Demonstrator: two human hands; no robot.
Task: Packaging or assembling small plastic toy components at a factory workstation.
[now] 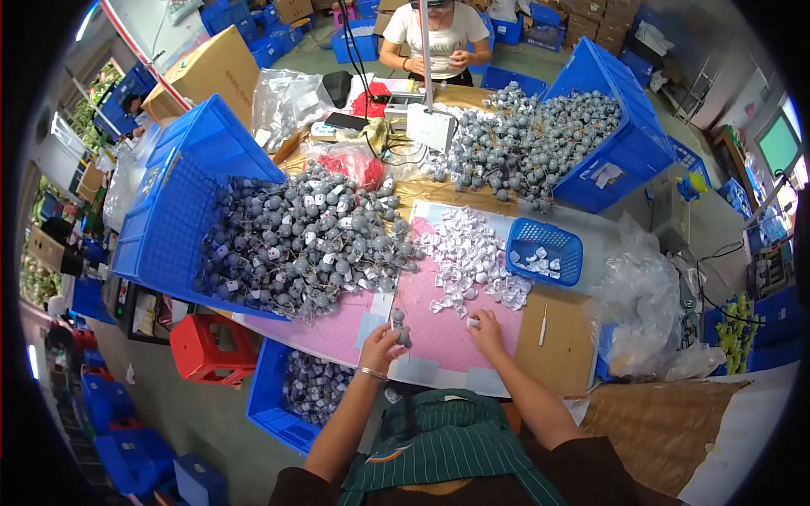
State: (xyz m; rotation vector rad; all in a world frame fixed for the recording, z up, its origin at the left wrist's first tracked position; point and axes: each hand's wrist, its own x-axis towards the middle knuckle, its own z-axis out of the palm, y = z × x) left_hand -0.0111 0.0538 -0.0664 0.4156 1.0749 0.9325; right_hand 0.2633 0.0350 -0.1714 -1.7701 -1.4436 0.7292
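My left hand (381,348) is closed around a small grey figure (401,329) with a rounded top, held upright above the pink mat near the table's front edge. To its right, my right hand (487,334) pinches a small white plastic piece (472,322), a little apart from the figure. Just beyond my hands lies a heap of similar white pieces (464,253). On the left, a large pile of round grey figures (312,240), some with white parts, spills from a tipped blue crate (169,240).
A blue basket (579,261) with some white pieces stands right of the heap, and a thin white pen-like tool (543,325) lies nearby. Another tipped crate (591,160) is at the far right. Below the table are a crate (263,396) and red stool (211,347). A co-worker (434,38) sits opposite.
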